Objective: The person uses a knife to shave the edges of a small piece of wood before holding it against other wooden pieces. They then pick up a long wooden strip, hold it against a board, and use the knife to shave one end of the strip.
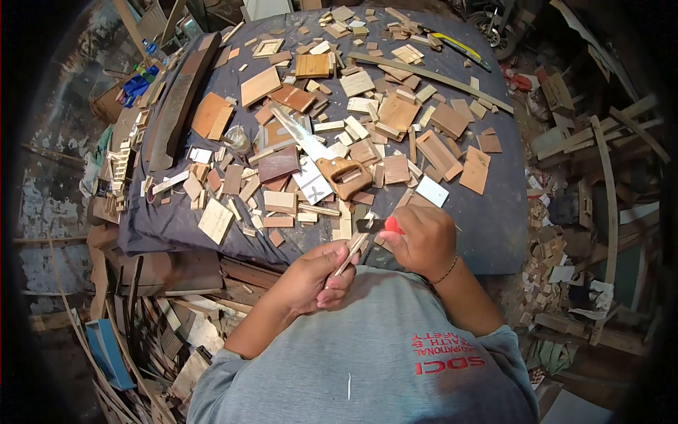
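My left hand is closed around a thin strip of wood, which slants up and to the right in front of my chest. In my closed right hand is a red-handled tool with a short, dark, flat blade. The blade lies across the upper end of the strip. Just beyond my hands, a handsaw with a wooden handle rests on the scattered wood pieces. A white card with black marks lies partly under the saw.
Small wooden blocks and boards cover much of the dark cloth on the table. A yellow-handled saw lies at the far right, a long dark beam at the left. Wood offcuts pile up on the floor, with a blue tray.
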{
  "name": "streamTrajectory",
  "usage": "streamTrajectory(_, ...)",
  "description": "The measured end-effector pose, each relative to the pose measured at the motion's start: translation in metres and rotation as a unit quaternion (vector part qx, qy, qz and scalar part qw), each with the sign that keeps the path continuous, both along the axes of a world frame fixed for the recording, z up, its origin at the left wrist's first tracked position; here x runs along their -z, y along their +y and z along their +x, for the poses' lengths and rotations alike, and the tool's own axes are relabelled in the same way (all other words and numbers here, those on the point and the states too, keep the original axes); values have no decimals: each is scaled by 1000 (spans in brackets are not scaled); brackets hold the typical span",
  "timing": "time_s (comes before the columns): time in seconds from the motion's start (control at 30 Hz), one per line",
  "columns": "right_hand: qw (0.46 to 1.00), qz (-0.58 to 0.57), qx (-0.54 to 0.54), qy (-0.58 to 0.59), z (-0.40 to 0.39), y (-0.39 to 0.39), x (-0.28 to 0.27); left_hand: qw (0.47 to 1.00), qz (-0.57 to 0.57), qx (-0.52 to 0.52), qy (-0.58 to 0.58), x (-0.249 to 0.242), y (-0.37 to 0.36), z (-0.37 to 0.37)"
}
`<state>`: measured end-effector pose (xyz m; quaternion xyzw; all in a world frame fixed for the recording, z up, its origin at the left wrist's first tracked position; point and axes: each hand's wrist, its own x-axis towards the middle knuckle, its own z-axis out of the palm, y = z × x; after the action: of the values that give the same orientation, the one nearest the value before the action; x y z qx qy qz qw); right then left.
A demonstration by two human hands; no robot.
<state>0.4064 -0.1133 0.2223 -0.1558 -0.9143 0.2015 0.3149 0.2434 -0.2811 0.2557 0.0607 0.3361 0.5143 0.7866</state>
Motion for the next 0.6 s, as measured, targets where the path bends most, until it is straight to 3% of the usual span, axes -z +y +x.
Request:
streamTrajectory(0.03, 999, 4, 11, 32, 1, 5, 8, 1000, 20, -1, -12, -3, -4, -1)
streamTrajectory(0.07, 978, -117, 170, -30, 12, 33, 25, 999, 39, -1, -24, -6, -9, -4)
streamTrajectory(0.1, 913, -233, 324, -89, 35, 65, 38, 999, 40, 3, -22, -9, -17, -9)
streamTrajectory(0.17, 920, -75, 381, -48, 77, 98, 30, 997, 68, -12, -43, -10, -34, -21)
streamTrajectory(0.23, 931, -136, 336, -33, 73, 85, 5, 996, 55, -63, 14, -6, -36, -28)
streamTrajectory(0.33, 943, -253, 218, 4, 54, 46, 5, 996, 75, -53, 24, -2, -27, -29)
streamTrajectory(0.4, 910, -396, 121, 14, 38, 21, 3, 984, 89, -65, 143, -3, -17, -24)
streamTrajectory(0.47, 915, -397, 34, 68, 21, 2, 3, 976, 102, -61, 180, -6, -9, -21)
streamTrajectory(0.6, 931, -362, -21, 48, 2, -27, -24, 964, 71, -40, 254, -11, -5, -20)
